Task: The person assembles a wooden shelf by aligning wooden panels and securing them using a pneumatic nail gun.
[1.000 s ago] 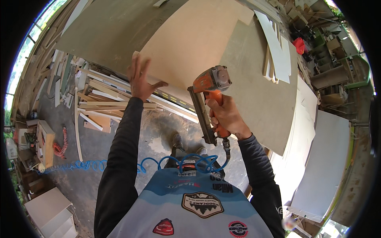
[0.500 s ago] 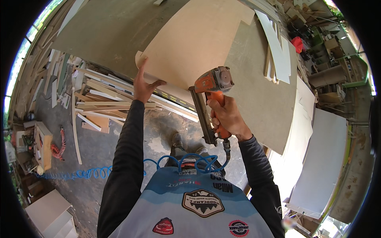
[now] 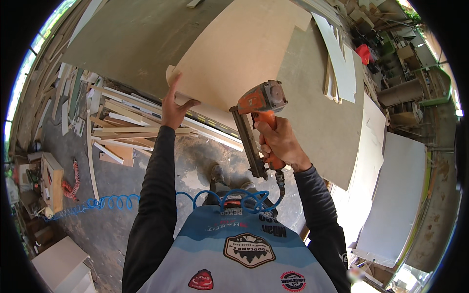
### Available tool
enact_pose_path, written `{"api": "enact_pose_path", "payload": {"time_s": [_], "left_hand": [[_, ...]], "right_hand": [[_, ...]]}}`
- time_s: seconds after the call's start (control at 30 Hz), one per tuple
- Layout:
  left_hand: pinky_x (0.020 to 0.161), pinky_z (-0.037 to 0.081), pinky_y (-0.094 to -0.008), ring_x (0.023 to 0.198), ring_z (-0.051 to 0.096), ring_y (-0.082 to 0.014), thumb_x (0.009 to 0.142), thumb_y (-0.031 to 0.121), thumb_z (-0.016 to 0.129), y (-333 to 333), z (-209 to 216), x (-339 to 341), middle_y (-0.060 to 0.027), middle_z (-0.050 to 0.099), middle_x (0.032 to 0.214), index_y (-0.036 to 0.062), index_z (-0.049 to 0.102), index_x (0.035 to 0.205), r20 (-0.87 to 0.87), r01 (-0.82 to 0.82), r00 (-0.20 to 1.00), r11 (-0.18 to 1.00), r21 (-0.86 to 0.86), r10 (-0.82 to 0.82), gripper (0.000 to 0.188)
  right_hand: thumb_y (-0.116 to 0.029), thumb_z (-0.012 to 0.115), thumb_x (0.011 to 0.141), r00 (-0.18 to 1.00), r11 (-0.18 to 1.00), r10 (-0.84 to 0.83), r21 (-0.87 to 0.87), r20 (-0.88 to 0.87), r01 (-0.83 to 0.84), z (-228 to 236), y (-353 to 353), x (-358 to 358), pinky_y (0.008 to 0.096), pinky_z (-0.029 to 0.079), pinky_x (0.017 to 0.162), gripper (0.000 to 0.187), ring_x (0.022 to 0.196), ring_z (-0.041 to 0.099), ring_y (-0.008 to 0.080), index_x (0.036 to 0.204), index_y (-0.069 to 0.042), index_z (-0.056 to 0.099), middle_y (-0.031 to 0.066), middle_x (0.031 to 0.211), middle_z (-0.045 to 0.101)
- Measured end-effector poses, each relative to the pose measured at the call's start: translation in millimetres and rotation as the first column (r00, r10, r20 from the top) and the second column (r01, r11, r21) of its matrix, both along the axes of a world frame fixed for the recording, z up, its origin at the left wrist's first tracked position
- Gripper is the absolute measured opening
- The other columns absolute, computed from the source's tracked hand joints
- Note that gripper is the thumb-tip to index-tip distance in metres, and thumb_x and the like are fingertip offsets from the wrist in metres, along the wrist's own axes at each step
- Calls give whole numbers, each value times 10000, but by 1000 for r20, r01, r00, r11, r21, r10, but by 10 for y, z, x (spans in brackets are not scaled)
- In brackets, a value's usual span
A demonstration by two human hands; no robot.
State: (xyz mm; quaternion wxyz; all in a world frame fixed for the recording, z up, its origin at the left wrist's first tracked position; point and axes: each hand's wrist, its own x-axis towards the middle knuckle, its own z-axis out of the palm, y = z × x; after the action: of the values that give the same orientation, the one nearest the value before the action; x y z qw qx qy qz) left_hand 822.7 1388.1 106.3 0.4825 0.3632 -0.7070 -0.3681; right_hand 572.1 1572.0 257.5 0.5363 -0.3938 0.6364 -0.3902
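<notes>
A pale plywood panel [image 3: 234, 53] lies on a larger grey-brown sheet [image 3: 317, 132] ahead of me. My left hand [image 3: 175, 108] grips the panel's near left corner, its thumb stretched right along the near edge and a finger reaching up beside the curled corner piece. A thin light strip runs along that edge. My right hand [image 3: 282, 141] is wrapped round the handle of an orange and black air nail gun [image 3: 261, 100], its head at the top and its long magazine slanting toward me. The gun's nose is close to the panel's near edge; whether they touch I cannot tell.
A coiled blue air hose [image 3: 117, 201] runs from the gun across my waist to the left. Several wood offcuts [image 3: 127, 129] lie on the floor at the left. White strips [image 3: 337, 58] rest on the sheet's right side; large white boards [image 3: 391, 195] stand at the right.
Both hands stay almost in place, shifting only very slightly. The blue hose's coils at the left have swung upward a little.
</notes>
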Motion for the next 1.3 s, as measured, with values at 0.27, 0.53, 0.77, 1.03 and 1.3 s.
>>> {"api": "enact_pose_path", "payload": {"time_s": [0.27,0.53,0.77,1.03,1.3], "left_hand": [[1069,422,-399,1286,547,-263,690,209,894,-6,-32,0,-157,562,1405,66,412,1475,-19,30,999,999,42,-29,932],[1059,426,-397,1259,558,-255,720,204,876,-7,-12,41,-154,579,1380,87,401,1488,-32,54,998,996,73,-52,910],[1062,410,-313,1259,519,-161,828,-11,752,-13,91,119,-88,475,1485,89,367,1513,42,125,990,969,212,-136,792],[963,399,-254,1150,524,-108,854,95,749,-92,-58,187,-85,530,1452,170,426,1494,-89,178,983,961,213,-162,721],[955,397,-248,1104,512,-97,859,44,726,-67,7,183,-66,509,1467,167,422,1498,-78,176,984,951,253,-161,718]], "right_hand": [[-142,540,965,1000,1000,8,-11,14,-7,44,-20,51,272,402,412,190,455,502,82,916,41,561,22,624,522],[-152,543,960,997,998,59,16,-40,-58,69,-105,78,274,413,421,188,457,501,86,930,34,548,29,629,526],[-167,548,955,994,994,105,-25,-8,-105,20,-359,229,279,420,424,211,463,506,93,933,43,555,35,642,535],[-183,561,968,995,994,95,-45,-5,-95,5,-402,314,270,421,412,239,432,489,84,875,36,547,30,592,530],[-164,531,953,992,991,122,-45,-39,-123,7,-407,279,279,423,421,231,457,516,95,858,45,561,38,623,543]]}}
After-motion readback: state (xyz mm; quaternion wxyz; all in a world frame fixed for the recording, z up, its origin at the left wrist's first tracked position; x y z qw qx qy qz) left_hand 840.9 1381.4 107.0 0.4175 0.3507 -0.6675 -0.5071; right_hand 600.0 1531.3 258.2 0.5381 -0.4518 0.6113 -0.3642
